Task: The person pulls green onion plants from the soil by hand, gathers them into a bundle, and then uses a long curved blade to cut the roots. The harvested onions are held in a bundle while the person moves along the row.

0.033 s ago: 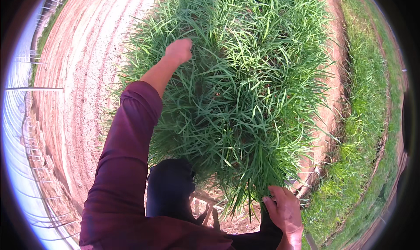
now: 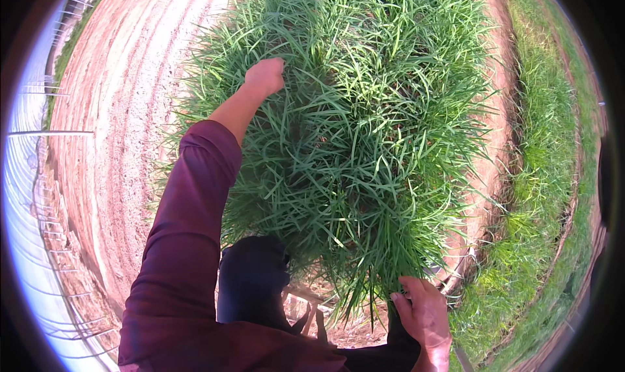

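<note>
Staying put since the earlier frame: left hand (image 2: 265, 77) clenched among narrow, strap-like green leaves (image 2: 364, 151) mid-view; right hand (image 2: 426, 313) curled by their lower edge, can't tell if gripping; grainy soil (image 2: 124, 124) leftward.

Single fisheye on head, looking down from near onto hands (image 2: 426, 315), green plants (image 2: 384, 137).

Looks like a farm, prob. a greenhouse: has green plants (image 2: 377, 111), bare dirt (image 2: 124, 111) & a curvy wall (image 2: 23, 167) w/ thin bars (image 2: 52, 133).
</note>
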